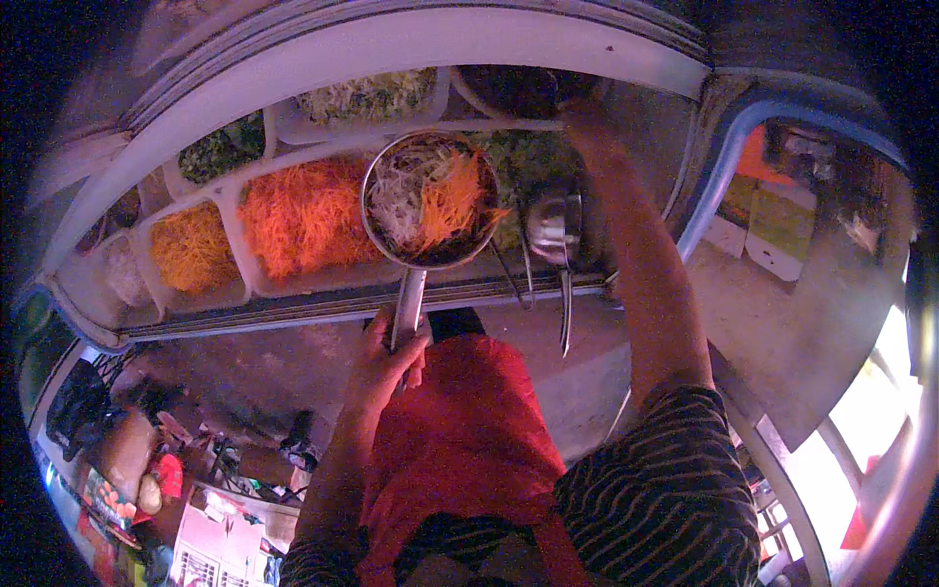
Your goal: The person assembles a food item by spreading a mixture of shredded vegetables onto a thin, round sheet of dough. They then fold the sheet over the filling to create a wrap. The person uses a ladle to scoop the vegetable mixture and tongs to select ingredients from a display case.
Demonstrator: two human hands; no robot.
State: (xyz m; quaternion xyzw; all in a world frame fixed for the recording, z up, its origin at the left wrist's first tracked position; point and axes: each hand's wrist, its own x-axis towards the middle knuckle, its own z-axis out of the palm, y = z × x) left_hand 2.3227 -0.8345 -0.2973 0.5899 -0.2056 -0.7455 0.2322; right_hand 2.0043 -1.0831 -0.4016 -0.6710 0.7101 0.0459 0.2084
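My left hand (393, 350) is wrapped round the handle of a small metal saucepan (408, 262), holding it level above the food tubs. Inside lie pale shreds (403, 196) on the left and orange shredded carrot (454, 203) on the right, with a few strands over the rim. My right hand (587, 119) reaches to the far side, at the edge of a round container (476, 96) with dark contents. Its fingers are lost in shadow and blur, so their grip does not show. Nearer than that hand, a metal ladle-like utensil (553, 227) rests over a tub of greens (518, 166).
A bright tub of shredded carrot (305, 217), a yellow-orange shredded tub (194, 247), chopped greens (221, 149) and pale shreds (367, 96) fill the recessed counter. Its raised pale rim (440, 47) curves behind. Utensil handles (565, 313) jut over the front edge.
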